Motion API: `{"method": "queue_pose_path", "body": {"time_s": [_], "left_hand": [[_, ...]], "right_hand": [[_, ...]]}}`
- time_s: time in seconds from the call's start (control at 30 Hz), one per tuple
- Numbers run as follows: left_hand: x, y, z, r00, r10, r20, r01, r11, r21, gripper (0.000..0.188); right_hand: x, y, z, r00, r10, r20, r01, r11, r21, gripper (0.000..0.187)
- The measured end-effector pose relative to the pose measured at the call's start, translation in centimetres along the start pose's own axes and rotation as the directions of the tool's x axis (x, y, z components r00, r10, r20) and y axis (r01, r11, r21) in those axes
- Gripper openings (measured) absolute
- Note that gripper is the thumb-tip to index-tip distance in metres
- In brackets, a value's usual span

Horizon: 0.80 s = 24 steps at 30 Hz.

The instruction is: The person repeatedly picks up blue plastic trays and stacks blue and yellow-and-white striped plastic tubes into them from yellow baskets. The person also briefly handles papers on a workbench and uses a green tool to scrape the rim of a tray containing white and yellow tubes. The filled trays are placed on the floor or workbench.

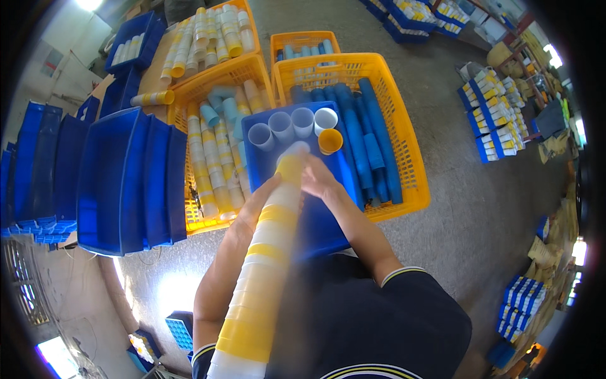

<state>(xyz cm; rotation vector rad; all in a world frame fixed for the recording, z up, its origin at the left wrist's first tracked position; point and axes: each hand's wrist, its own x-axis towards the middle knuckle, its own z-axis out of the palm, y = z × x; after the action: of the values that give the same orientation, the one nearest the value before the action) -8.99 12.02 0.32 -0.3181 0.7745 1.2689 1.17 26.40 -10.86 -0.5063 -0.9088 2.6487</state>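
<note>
A long nested stack of white and yellow plastic cups point(255, 278) slants from the lower edge up over a blue tray point(315, 227). My left hand point(268, 187) is closed around the stack near its far end, its fingers mostly hidden behind the cups. At that far end, my right hand point(315, 178) is closed on the end white cup point(295, 150), which is blurred. Several white cups point(281, 124) stand in a row at the tray's far side, mouths up. A single yellow cup point(330, 141) stands in front of the row's right end.
To the right, a yellow crate point(413, 170) holds stacks of blue cups point(356, 142). On the left, another yellow crate point(183, 114) holds white, yellow and pale-blue stacks. Nested empty blue trays point(110, 183) stand further left. Filled blue trays point(495, 117) are piled across the floor.
</note>
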Motion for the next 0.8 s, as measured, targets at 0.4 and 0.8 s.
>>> {"method": "queue_pose_path", "body": {"time_s": [0.4,0.8], "left_hand": [[-2.7,-1.6,-3.2,0.992,0.108,-0.060,-0.112,0.992,-0.064,0.060],[-5.4,-3.7,-2.0,0.989,0.084,-0.125,-0.086,0.996,-0.012,0.054]], "right_hand": [[0.6,2.6,2.6,0.963,0.270,-0.013,-0.245,0.889,0.387,0.055],[-1.7,3.6,2.4,0.929,0.293,0.227,-0.351,0.893,0.281,0.061]]}}
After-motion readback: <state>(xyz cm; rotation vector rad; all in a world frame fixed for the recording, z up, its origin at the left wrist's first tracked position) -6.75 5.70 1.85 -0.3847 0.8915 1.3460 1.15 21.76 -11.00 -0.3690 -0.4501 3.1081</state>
